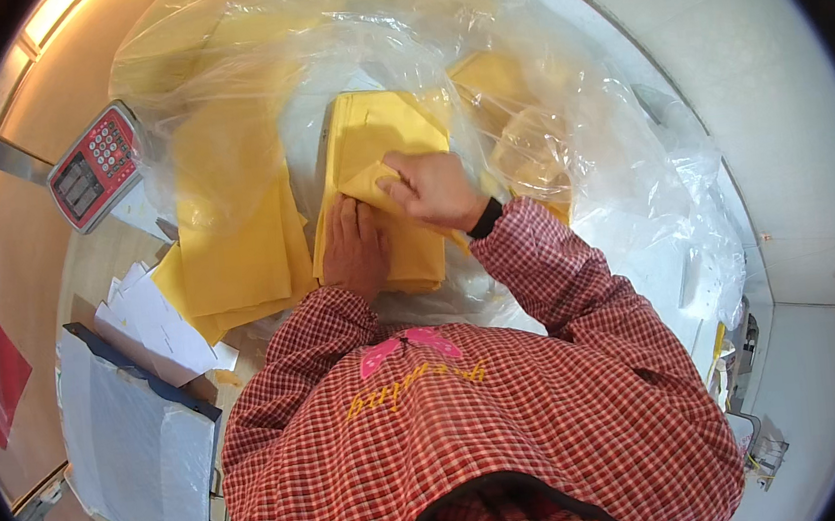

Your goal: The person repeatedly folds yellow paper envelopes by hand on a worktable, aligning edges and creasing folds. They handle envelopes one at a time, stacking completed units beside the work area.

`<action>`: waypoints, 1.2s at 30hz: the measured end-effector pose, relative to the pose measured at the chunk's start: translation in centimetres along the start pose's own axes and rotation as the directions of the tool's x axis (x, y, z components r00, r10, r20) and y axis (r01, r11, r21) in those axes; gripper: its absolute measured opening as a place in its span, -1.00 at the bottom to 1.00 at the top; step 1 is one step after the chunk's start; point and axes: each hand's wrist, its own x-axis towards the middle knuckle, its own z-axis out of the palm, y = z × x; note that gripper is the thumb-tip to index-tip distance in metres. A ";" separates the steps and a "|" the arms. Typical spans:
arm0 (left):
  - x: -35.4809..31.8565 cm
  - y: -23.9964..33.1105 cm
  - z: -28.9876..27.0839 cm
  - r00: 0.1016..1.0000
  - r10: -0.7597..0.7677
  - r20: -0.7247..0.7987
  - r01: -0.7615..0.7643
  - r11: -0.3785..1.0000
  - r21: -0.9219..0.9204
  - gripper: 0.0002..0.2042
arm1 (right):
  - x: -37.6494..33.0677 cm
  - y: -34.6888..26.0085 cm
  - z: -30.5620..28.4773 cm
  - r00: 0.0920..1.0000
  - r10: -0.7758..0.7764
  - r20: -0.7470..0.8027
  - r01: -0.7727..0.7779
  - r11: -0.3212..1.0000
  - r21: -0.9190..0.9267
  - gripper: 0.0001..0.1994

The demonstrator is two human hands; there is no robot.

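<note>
A stack of flat yellow sheets (394, 117), which look like thin cloths, lies in front of me in the middle of the table. Across its left side my left hand (354, 251) rests flat, fingers stretched out and pressing on the top. My right hand (436, 188) is closed in a pinch on a folded-over part of the top yellow sheet (362, 181), just beyond the left fingertips. The folded part overlaps the sheet beneath. What lies under my right palm is hidden.
Left of the stack lies another pile of yellow sheets (237, 263), partly under clear plastic film (621, 181) that spreads across the table. A red keypad device with a display (97, 166), white papers (147, 322) and a clear-covered board (138, 438) are at the left.
</note>
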 end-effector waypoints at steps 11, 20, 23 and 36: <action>-0.4 2.3 -1.6 0.980 0.027 0.198 -0.064 0.981 0.181 -0.42 | 4.6 5.4 -3.8 0.997 0.069 0.038 -0.056 0.962 -0.269 -0.66; -0.8 2.7 -1.1 0.971 -0.005 0.238 -0.041 0.982 0.184 -0.45 | 7.4 8.0 -4.8 0.999 0.015 0.044 0.001 0.941 -0.339 -0.67; -0.7 2.9 -1.0 0.972 0.000 0.235 -0.044 0.982 0.182 -0.45 | 8.1 8.3 -5.6 0.998 0.021 0.058 0.001 0.937 -0.350 -0.68; 1.6 4.0 1.0 0.943 0.224 0.245 -0.229 0.973 -0.008 -0.43 | 1.7 4.2 -6.4 0.949 0.113 0.293 -0.060 0.981 -0.185 -0.66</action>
